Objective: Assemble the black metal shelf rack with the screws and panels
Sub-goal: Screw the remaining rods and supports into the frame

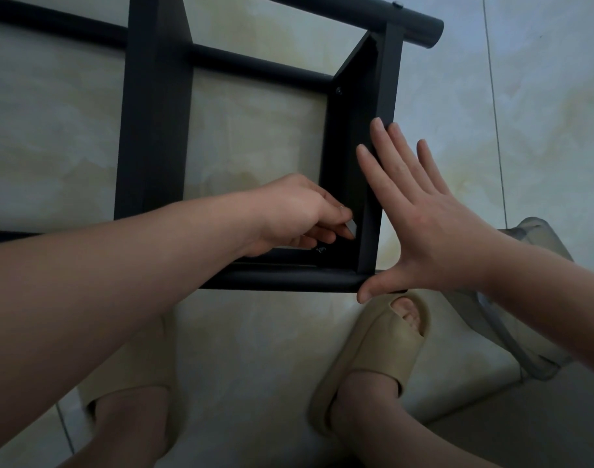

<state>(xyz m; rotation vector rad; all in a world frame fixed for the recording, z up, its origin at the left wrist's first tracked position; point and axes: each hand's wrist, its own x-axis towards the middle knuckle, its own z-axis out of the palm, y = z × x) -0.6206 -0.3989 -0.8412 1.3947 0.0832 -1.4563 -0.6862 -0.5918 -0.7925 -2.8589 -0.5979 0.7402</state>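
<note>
Shelf rack [153, 130] lies on the pale tiled floor [255, 136], reaching from nine to one o'clock of our hands. Our left hand [295, 214] pinches a grey tool [350, 227] (mostly hidden by the fingers), with a screw [321, 249] just at seven o'clock of it. Our right hand [434, 228] is spread flat against the end panel [351, 123], thumb touching the front tube [282, 280]. Beige sandals [380, 349] sit at six o'clock.

We log a glossy pale tile floor [545, 96], beige-yellow marbling, dim light. We see a grout line [495, 130] at 3 o'clock and a translucent grey plastic item [525, 332] at 4 o'clock.
</note>
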